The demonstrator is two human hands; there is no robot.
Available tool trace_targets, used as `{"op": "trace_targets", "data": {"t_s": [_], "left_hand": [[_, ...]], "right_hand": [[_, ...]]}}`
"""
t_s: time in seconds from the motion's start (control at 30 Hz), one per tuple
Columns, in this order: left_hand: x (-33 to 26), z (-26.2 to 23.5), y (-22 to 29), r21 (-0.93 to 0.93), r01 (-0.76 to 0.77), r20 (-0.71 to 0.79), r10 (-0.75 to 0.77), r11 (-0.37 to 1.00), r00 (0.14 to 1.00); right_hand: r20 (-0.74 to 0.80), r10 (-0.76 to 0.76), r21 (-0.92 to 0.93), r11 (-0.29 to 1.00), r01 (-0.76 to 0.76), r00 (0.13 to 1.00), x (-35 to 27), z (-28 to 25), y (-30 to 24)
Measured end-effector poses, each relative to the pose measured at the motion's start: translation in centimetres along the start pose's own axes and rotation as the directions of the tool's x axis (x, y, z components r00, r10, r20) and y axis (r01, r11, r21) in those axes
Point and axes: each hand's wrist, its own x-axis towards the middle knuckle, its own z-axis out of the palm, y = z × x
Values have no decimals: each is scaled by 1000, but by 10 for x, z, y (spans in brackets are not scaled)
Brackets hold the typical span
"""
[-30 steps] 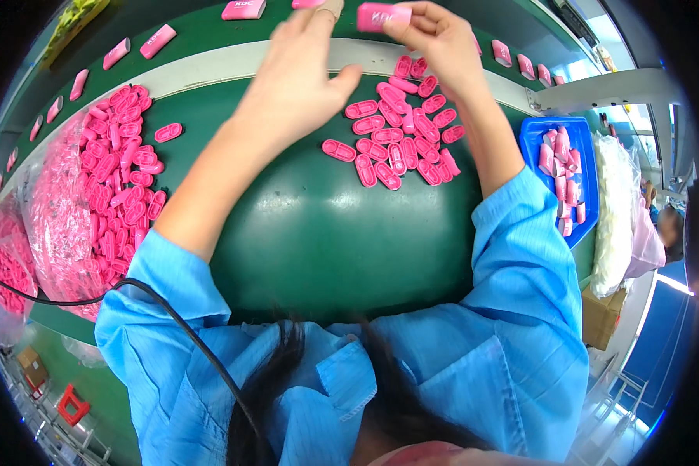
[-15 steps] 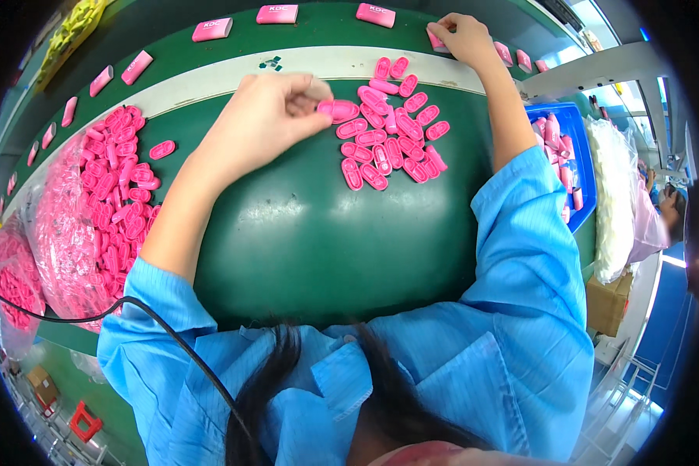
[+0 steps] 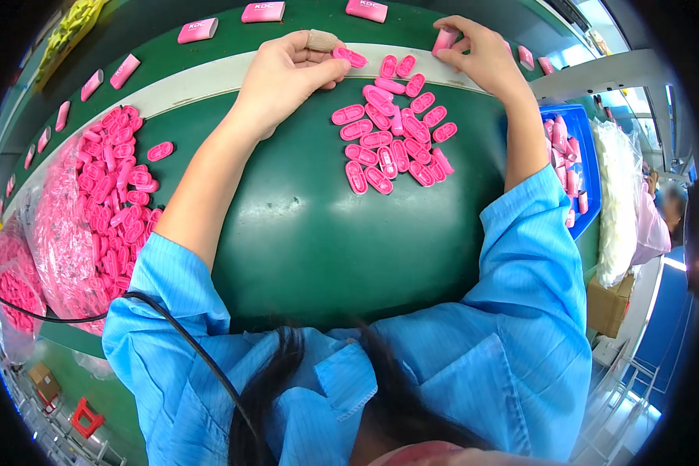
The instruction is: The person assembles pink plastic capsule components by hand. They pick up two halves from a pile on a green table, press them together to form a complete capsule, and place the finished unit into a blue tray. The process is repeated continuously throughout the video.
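My left hand (image 3: 287, 78) is closed on a small pink oval cap (image 3: 351, 57), pinched at its fingertips over the pale strip. One finger of that hand wears a beige wrapping. To the right, my right hand (image 3: 481, 56) grips a pink case (image 3: 444, 40) between thumb and fingers, just above the belt's near edge. Between and below my hands lies a loose cluster of pink oval caps (image 3: 377, 140) on the green tabletop (image 3: 342, 248), most with their hollow side up. A single pink cap (image 3: 160, 151) lies apart on the left.
Pink cases (image 3: 262, 12) stand spaced out along the green belt (image 3: 311, 25) beyond the pale strip (image 3: 210, 87). On the left, a clear bag (image 3: 54, 194) spills a heap of caps (image 3: 120, 186). A blue bin (image 3: 590, 182) of pink cases sits at right. A black cable (image 3: 179, 334) crosses my left sleeve.
My left hand has moved away from me with the cap, from beside the cluster to the pale strip. My right hand has lifted a case off the belt. The belt's cases have shifted left.
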Motion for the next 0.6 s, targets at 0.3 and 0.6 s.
{"op": "trace_targets", "data": {"t_s": [0.3,0.6], "left_hand": [[-3,5,-3,-202,-66,-134,39,977,990],[4,0,-7,-297,-112,-137,74,948,988]], "right_hand": [[230,-61,866,467,-176,971,-10,31,-81],[243,-66,814,557,-166,968,-12,40,-67]]}}
